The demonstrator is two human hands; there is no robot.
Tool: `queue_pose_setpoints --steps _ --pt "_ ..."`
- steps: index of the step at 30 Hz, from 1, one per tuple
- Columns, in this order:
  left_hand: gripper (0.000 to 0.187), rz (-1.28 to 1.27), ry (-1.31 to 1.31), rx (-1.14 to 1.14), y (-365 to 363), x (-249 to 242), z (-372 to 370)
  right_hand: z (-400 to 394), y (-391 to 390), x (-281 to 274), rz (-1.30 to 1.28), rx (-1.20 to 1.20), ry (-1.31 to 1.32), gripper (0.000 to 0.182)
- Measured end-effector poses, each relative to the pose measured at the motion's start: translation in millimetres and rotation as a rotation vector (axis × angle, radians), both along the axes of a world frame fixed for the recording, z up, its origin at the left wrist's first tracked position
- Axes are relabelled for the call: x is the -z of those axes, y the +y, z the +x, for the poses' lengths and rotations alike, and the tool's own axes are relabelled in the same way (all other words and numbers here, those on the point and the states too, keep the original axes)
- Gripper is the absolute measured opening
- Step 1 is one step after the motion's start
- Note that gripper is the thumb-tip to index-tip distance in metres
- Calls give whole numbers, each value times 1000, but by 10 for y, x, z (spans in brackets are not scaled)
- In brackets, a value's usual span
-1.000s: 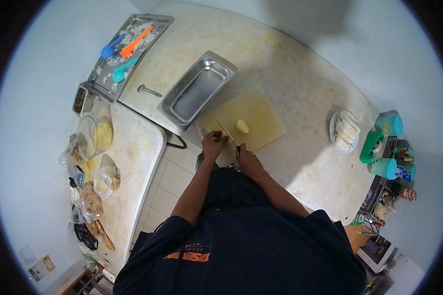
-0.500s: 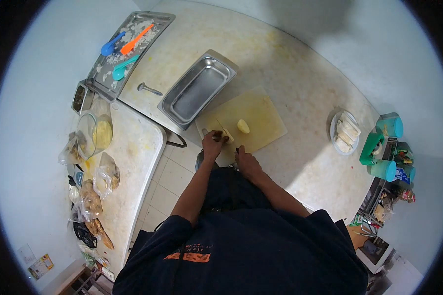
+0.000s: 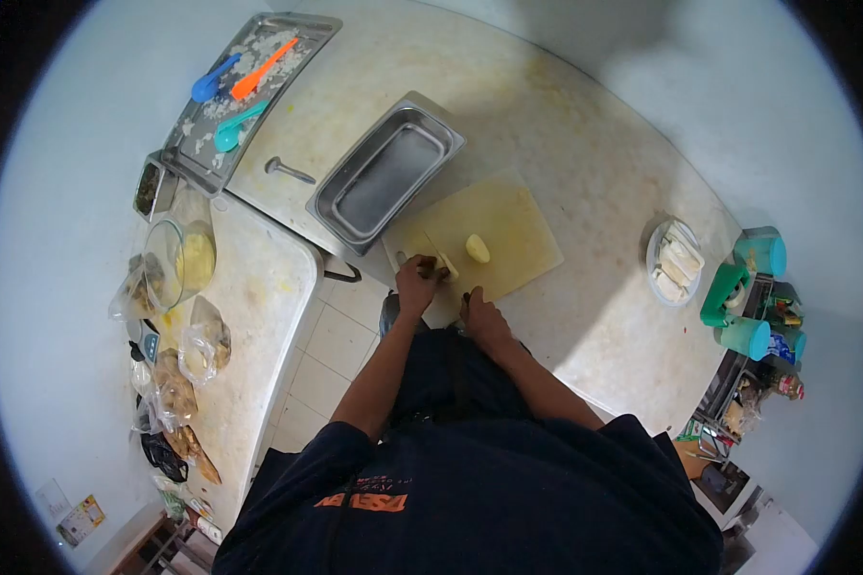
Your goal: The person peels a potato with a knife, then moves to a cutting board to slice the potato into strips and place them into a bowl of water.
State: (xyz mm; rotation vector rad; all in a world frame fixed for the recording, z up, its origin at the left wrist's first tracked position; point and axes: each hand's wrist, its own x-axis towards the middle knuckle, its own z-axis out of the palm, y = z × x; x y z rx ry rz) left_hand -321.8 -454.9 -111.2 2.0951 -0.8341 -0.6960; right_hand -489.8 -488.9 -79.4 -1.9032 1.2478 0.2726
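Note:
On a yellowed cutting board [image 3: 523, 216], my left hand [image 3: 419, 285] has its fingers closed on a pale yellow piece [image 3: 449, 267] that looks like peeled potato. My right hand [image 3: 487, 322] grips the dark handle of a knife [image 3: 466, 301]. Its thin blade points up and left across the board, beside the left fingertips, and is hard to make out against the surface. Another pale yellow, rounded piece [image 3: 478, 249] lies on the board a little beyond both hands.
A deep steel pan [image 3: 385, 177] stands just past the board, with a small metal tool [image 3: 290, 171] to its left. A tray [image 3: 197, 172] holds white bits and coloured spoons. At right is a plate [image 3: 664, 294] of white pieces. Bags and a glass bowl [image 3: 166, 259] sit at left.
Both hands stay almost in place over the board, the right one a touch lower and to the right. The view has shifted slightly.

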Motion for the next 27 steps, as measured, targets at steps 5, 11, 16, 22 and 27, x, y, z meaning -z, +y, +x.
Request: queue_pose_setpoints --steps 5,11,16,22,27 --pt "36 -6 18 -10 11 -32 -9 -18 -36 27 21 -85 59 49" --pt "38 -16 -13 -11 2 -121 -20 -14 -30 298 -75 -22 33 45" --pt "41 -40 25 10 -9 54 38 -65 -115 189 -6 -19 -55 40" --pt "42 -21 47 -16 35 78 37 -141 -99 365 -73 12 -249 34" --pt "40 -56 243 -81 65 330 61 -61 -42 42 -116 26 -327 30"
